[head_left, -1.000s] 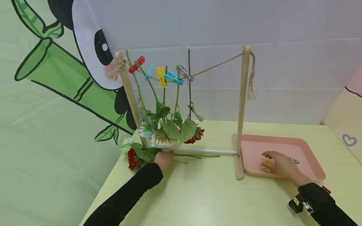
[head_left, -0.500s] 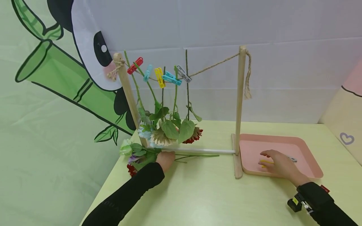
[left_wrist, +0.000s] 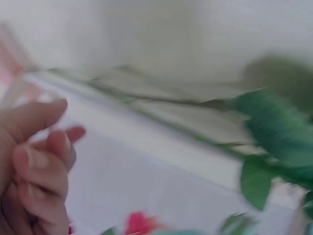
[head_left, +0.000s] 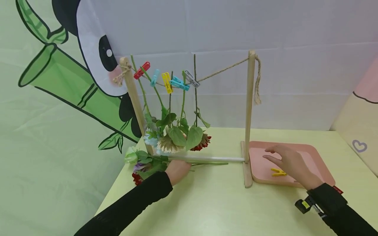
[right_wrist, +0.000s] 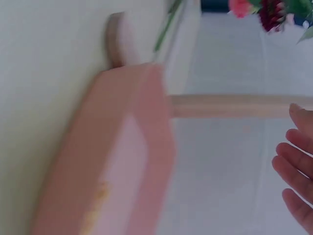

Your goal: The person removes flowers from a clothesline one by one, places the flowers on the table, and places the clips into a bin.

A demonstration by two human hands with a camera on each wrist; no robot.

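My left hand [head_left: 178, 171] is over the stems of the cut flowers lying on the table. In the left wrist view its fingers [left_wrist: 46, 171] are loosely bent, apart from the stems [left_wrist: 161, 100] beyond them. Leaves [head_left: 155, 168], a pale green bloom [head_left: 131, 156], a purple one and a red one lie left of it. Above the pink tray [head_left: 320, 164] hovers my right hand [head_left: 290, 164], thumb and fingers spread with nothing between them. A yellow clothespin [head_left: 278, 172] lies in the tray below it.
Behind the left hand stands a wooden frame [head_left: 249, 108] with a sagging rope [head_left: 225, 69]. Several flowers hang from it head down, held by clothespins: red [head_left: 142, 70], yellow [head_left: 167, 82], grey [head_left: 192, 79] and two blue. A white bar [head_left: 218, 159] joins the posts low down.
My left hand has slid right along the stems. The red bloom on the table shifted toward the front. My right hand has risen off the yellow clothespin, which now shows fully.
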